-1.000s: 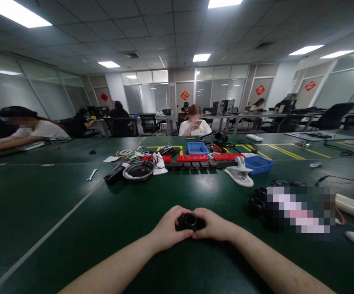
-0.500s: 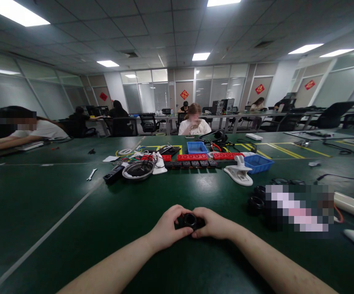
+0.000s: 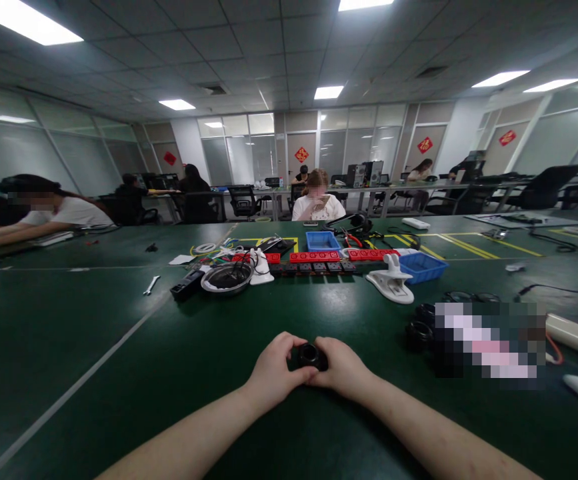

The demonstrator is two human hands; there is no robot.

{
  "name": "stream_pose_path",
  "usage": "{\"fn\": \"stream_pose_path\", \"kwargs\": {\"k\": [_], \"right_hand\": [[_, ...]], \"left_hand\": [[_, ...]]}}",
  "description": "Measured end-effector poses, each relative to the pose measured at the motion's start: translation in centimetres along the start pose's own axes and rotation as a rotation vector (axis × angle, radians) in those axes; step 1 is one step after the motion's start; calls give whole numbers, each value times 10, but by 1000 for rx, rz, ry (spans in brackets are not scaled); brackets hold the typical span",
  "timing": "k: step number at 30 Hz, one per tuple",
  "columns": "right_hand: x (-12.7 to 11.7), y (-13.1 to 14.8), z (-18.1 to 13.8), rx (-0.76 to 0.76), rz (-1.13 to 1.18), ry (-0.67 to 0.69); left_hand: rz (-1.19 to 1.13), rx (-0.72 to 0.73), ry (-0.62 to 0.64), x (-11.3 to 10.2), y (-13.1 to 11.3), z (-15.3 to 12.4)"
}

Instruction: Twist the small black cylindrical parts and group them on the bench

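Both of my hands meet over the green table near its front edge. Between them is a small black ring-shaped part with a round opening facing up. My left hand curls round its left side, fingers over the top and thumb below. My right hand grips its right side in the same way. Most of the part's body is hidden by my fingers.
Several more black rings lie to the right beside a blurred patch. Further back are a white clamp, a blue bin, red and black strips, a metal bowl and a wrench. People sit at the far tables.
My hands have shifted slightly up and closer together on the black part, turning it a little. Nothing else on the table has moved.
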State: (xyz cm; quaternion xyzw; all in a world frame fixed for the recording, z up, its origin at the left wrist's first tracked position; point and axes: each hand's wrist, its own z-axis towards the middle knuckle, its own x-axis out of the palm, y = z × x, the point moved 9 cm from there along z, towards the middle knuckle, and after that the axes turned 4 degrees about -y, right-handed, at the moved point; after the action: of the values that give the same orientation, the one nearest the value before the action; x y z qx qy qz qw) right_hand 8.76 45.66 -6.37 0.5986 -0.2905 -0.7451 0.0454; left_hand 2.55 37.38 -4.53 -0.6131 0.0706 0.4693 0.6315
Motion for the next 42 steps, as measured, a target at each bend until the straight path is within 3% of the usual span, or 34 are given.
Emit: {"fn": "stream_pose_path", "kwargs": {"k": [6,13,17,25,42], "right_hand": [[-2,5,-3,-14,-139,-82],[-6,14,-5,-195,234,33],[1,4,-1,-164,362,123],[3,3,1,-194,390,158],[3,-5,4,-23,256,98]], "left_hand": [[7,4,-50,-2,-2,-2],[-51,63,76,2,-3,2],[-100,93,136,5,-4,3],[-129,89,173,7,-3,4],[-130,20,147,9,-1,5]]}}
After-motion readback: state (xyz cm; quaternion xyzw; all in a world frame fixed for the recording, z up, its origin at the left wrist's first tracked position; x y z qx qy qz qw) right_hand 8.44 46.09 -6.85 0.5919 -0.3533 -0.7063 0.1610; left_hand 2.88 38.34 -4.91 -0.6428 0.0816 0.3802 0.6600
